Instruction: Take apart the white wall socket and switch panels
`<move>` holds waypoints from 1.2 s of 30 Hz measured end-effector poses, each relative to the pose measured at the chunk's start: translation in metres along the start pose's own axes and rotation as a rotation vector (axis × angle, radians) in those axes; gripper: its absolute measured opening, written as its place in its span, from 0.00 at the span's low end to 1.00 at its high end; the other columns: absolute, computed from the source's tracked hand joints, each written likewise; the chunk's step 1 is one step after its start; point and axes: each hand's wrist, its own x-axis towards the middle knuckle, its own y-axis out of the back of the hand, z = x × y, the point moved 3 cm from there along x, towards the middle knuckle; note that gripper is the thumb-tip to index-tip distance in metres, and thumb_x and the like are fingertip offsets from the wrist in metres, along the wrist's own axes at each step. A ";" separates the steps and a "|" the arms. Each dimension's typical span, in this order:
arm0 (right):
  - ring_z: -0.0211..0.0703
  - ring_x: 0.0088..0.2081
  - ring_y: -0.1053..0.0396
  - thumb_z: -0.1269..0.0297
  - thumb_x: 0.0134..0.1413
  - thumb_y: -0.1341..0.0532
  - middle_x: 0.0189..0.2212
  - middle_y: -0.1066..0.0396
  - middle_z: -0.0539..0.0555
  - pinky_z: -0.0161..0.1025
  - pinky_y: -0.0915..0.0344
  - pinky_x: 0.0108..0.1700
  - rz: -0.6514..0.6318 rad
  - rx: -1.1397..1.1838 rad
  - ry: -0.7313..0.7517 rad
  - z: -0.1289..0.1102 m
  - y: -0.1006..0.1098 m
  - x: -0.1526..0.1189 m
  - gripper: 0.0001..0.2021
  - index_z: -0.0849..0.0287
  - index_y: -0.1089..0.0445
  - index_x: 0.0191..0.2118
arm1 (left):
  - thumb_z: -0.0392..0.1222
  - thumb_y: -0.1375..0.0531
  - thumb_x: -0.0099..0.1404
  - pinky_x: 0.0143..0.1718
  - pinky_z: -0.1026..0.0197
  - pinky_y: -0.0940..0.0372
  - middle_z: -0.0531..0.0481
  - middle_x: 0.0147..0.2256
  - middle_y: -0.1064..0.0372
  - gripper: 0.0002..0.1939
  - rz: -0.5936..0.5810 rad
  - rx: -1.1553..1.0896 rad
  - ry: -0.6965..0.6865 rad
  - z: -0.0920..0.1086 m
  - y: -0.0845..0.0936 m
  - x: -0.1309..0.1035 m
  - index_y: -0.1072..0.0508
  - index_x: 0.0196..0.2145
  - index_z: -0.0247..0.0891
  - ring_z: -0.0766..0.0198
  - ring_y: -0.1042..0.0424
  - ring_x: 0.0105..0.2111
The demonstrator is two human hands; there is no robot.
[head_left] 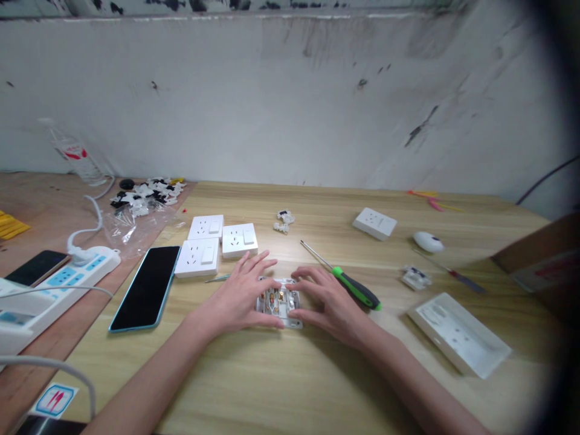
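Observation:
A wall socket lies on the table between my hands with its inside facing up, and brass-coloured metal parts show in its white housing. At its left side, my left hand holds it between thumb and index finger, the other fingers spread above. My right hand grips the right side with thumb and curled fingers. Just beyond the right hand rests a screwdriver with a green and black handle. The left hand partly covers a small thin tool.
Assembled white socket-switch units stand at the back left, near a phone. A power strip and cables lie further left. To the right are another socket, a white mouse, a second screwdriver and a white tray.

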 end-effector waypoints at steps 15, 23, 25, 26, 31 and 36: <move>0.50 0.48 0.34 0.58 0.60 0.44 0.46 0.30 0.59 0.46 0.41 0.48 0.096 -0.376 -0.128 0.050 0.027 0.085 0.14 0.57 0.33 0.49 | 0.66 0.42 0.57 0.65 0.39 0.61 0.42 0.62 0.48 0.33 -0.005 0.011 -0.015 0.000 -0.002 0.000 0.33 0.53 0.44 0.48 0.59 0.66; 0.49 0.44 0.32 0.65 0.60 0.45 0.40 0.28 0.62 0.43 0.45 0.45 0.059 -0.444 -0.125 0.062 0.004 0.135 0.11 0.62 0.27 0.36 | 0.61 0.43 0.62 0.65 0.40 0.58 0.44 0.61 0.45 0.28 0.112 0.035 0.068 -0.010 0.008 0.001 0.34 0.55 0.45 0.51 0.55 0.65; 0.47 0.41 0.31 0.63 0.60 0.45 0.38 0.27 0.59 0.41 0.45 0.44 0.046 -0.433 -0.128 0.063 0.004 0.131 0.12 0.61 0.26 0.34 | 0.56 0.43 0.64 0.64 0.40 0.58 0.45 0.59 0.43 0.22 0.174 0.047 0.112 -0.015 0.012 0.000 0.32 0.52 0.44 0.51 0.52 0.64; 0.45 0.40 0.31 0.62 0.60 0.46 0.37 0.26 0.58 0.40 0.45 0.43 0.040 -0.426 -0.130 0.064 0.006 0.127 0.12 0.60 0.26 0.34 | 0.54 0.43 0.65 0.64 0.40 0.58 0.45 0.58 0.41 0.20 0.202 0.052 0.128 -0.017 0.013 -0.001 0.31 0.51 0.44 0.52 0.51 0.63; 0.44 0.39 0.30 0.59 0.59 0.44 0.35 0.25 0.54 0.38 0.44 0.40 0.007 -0.399 -0.156 0.069 0.014 0.104 0.12 0.57 0.25 0.37 | 0.47 0.42 0.65 0.63 0.40 0.55 0.45 0.55 0.38 0.13 0.247 0.057 0.153 -0.020 0.015 -0.001 0.28 0.46 0.42 0.52 0.48 0.62; 0.43 0.38 0.30 0.52 0.59 0.45 0.38 0.26 0.54 0.37 0.42 0.39 0.028 -0.363 -0.228 0.076 0.025 0.105 0.15 0.54 0.26 0.41 | 0.45 0.42 0.64 0.62 0.39 0.53 0.44 0.54 0.38 0.11 0.241 0.057 0.141 -0.020 0.015 -0.001 0.28 0.44 0.42 0.51 0.47 0.61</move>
